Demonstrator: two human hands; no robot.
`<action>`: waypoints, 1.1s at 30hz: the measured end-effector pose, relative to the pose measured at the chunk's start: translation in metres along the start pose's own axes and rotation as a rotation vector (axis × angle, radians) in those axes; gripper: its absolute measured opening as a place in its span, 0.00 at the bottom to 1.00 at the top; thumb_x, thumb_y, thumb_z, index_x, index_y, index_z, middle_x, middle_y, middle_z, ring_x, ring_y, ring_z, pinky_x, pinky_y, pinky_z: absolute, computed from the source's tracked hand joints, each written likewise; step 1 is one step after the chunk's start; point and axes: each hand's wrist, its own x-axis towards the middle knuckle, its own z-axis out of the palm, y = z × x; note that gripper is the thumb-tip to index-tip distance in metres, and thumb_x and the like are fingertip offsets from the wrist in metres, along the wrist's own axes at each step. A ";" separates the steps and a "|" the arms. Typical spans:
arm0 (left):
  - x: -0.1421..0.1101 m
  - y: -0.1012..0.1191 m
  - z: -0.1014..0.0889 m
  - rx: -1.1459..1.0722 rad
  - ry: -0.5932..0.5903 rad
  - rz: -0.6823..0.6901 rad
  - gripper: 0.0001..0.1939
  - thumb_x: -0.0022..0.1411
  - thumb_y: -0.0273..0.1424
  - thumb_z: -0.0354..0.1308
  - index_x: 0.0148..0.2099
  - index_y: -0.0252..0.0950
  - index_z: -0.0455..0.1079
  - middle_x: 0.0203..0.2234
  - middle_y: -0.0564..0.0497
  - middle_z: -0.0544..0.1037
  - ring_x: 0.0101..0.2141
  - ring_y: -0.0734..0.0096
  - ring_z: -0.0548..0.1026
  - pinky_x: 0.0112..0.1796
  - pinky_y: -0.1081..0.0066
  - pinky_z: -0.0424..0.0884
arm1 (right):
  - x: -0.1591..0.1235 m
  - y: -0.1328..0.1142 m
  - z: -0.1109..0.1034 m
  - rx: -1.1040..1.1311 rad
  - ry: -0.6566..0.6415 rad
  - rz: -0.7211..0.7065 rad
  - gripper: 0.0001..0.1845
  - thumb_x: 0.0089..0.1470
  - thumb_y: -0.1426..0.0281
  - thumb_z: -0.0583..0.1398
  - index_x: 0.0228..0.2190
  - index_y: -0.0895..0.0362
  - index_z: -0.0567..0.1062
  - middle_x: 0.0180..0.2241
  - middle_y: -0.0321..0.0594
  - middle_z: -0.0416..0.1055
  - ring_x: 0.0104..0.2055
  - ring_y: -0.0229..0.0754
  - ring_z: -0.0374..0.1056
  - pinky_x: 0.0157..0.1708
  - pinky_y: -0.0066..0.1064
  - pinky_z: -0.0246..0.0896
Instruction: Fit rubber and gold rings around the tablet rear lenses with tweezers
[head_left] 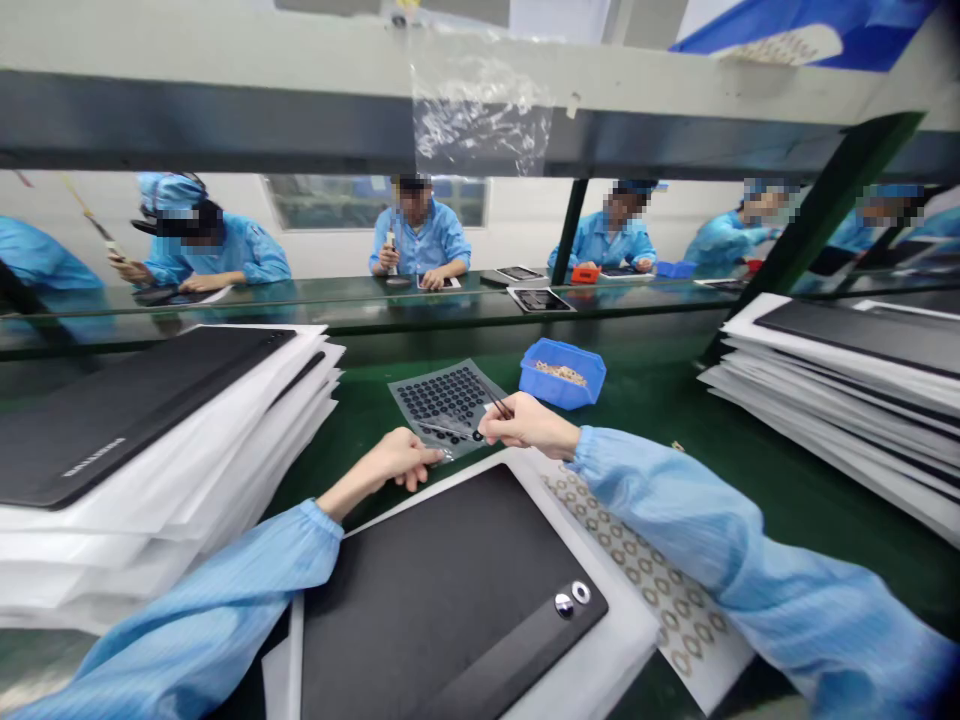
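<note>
My left hand (405, 460) is closed in a pinch at the near edge of a clear sheet of black ring stickers (439, 395), which lies on the green bench. My right hand (531, 424) grips dark, thin tweezers (498, 400) over the sheet's right side. One small black ring (478, 436) shows by its fingertips; whether it is gripped or stuck to the sheet, I cannot tell. Below both hands, a black tablet back panel (442, 590) lies on white foam sheets. Near its right corner are two round camera rings (580, 593), one with a dark centre and one pale.
A sheet of tan rings (637, 550) lies under my right forearm. Beyond stands a blue bin (562, 372) of small parts. Stacks of panels with white sheets rise at left (150, 430) and right (840, 400). Co-workers sit across the bench; a shelf (225, 120) hangs overhead.
</note>
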 end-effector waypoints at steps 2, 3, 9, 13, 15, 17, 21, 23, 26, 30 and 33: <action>-0.009 0.002 -0.008 0.128 0.041 0.003 0.22 0.58 0.42 0.59 0.19 0.33 0.65 0.12 0.54 0.67 0.14 0.76 0.65 0.20 0.75 0.59 | -0.034 0.002 -0.007 0.085 -0.052 0.079 0.05 0.43 0.72 0.60 0.22 0.63 0.73 0.19 0.35 0.69 0.14 0.25 0.49 0.13 0.21 0.39; -0.015 0.005 -0.010 0.183 0.082 0.015 0.23 0.57 0.42 0.59 0.18 0.34 0.62 0.11 0.54 0.66 0.14 0.75 0.64 0.20 0.74 0.56 | -0.053 0.005 -0.009 0.128 -0.069 0.125 0.05 0.43 0.71 0.61 0.22 0.63 0.73 0.19 0.35 0.69 0.14 0.25 0.50 0.12 0.21 0.40; -0.067 0.042 0.032 0.298 0.172 0.484 0.15 0.58 0.41 0.51 0.24 0.38 0.63 0.19 0.54 0.69 0.22 0.71 0.65 0.26 0.73 0.57 | -0.151 0.030 0.006 0.253 -0.034 0.318 0.04 0.43 0.72 0.62 0.22 0.60 0.73 0.15 0.29 0.65 0.14 0.27 0.55 0.12 0.20 0.48; -0.088 0.050 0.077 0.203 0.001 0.772 0.10 0.61 0.36 0.49 0.28 0.39 0.65 0.25 0.52 0.71 0.27 0.70 0.68 0.29 0.72 0.61 | -0.169 0.038 0.020 0.304 0.037 0.352 0.02 0.43 0.74 0.60 0.22 0.58 0.72 0.10 0.26 0.61 0.12 0.28 0.55 0.13 0.20 0.48; -0.088 0.045 0.088 0.187 -0.022 0.772 0.10 0.62 0.33 0.48 0.29 0.38 0.64 0.25 0.52 0.69 0.27 0.70 0.68 0.29 0.72 0.62 | -0.168 0.039 0.022 0.327 0.050 0.346 0.02 0.43 0.74 0.59 0.21 0.58 0.71 0.09 0.26 0.61 0.11 0.28 0.54 0.14 0.21 0.48; -0.084 0.041 0.093 0.186 -0.025 0.753 0.10 0.62 0.32 0.48 0.29 0.38 0.63 0.25 0.52 0.68 0.27 0.70 0.67 0.29 0.72 0.62 | -0.165 0.039 0.023 0.333 0.062 0.355 0.02 0.43 0.74 0.59 0.21 0.58 0.72 0.09 0.26 0.61 0.11 0.28 0.54 0.14 0.21 0.48; -0.080 0.039 0.093 0.189 -0.018 0.740 0.10 0.62 0.32 0.47 0.29 0.38 0.63 0.25 0.52 0.68 0.28 0.70 0.67 0.29 0.71 0.62 | -0.164 0.041 0.025 0.291 0.091 0.374 0.02 0.42 0.75 0.59 0.22 0.58 0.72 0.09 0.26 0.61 0.11 0.29 0.55 0.14 0.22 0.48; -0.081 0.039 0.093 0.188 -0.021 0.742 0.10 0.62 0.32 0.47 0.29 0.38 0.63 0.24 0.52 0.67 0.28 0.69 0.67 0.29 0.71 0.62 | -0.165 0.041 0.026 0.258 0.104 0.384 0.03 0.42 0.75 0.59 0.21 0.57 0.72 0.08 0.26 0.61 0.11 0.30 0.56 0.14 0.22 0.49; -0.082 0.040 0.094 0.189 -0.019 0.760 0.09 0.62 0.32 0.48 0.29 0.38 0.63 0.24 0.52 0.67 0.28 0.69 0.67 0.29 0.71 0.62 | -0.166 0.039 0.027 0.181 0.113 0.395 0.03 0.41 0.74 0.58 0.20 0.56 0.71 0.10 0.28 0.63 0.12 0.31 0.59 0.14 0.22 0.51; -0.082 0.039 0.095 0.195 -0.012 0.773 0.09 0.62 0.31 0.49 0.29 0.38 0.62 0.24 0.53 0.67 0.27 0.70 0.66 0.29 0.71 0.62 | -0.164 0.032 0.025 0.094 0.060 0.400 0.03 0.39 0.74 0.57 0.20 0.56 0.71 0.11 0.29 0.64 0.14 0.33 0.62 0.15 0.23 0.54; -0.082 0.040 0.095 0.195 -0.009 0.782 0.08 0.62 0.30 0.49 0.29 0.38 0.62 0.24 0.53 0.67 0.27 0.70 0.66 0.29 0.71 0.62 | -0.163 0.032 0.024 0.102 0.045 0.402 0.03 0.39 0.75 0.56 0.19 0.56 0.71 0.09 0.28 0.62 0.13 0.33 0.61 0.15 0.22 0.52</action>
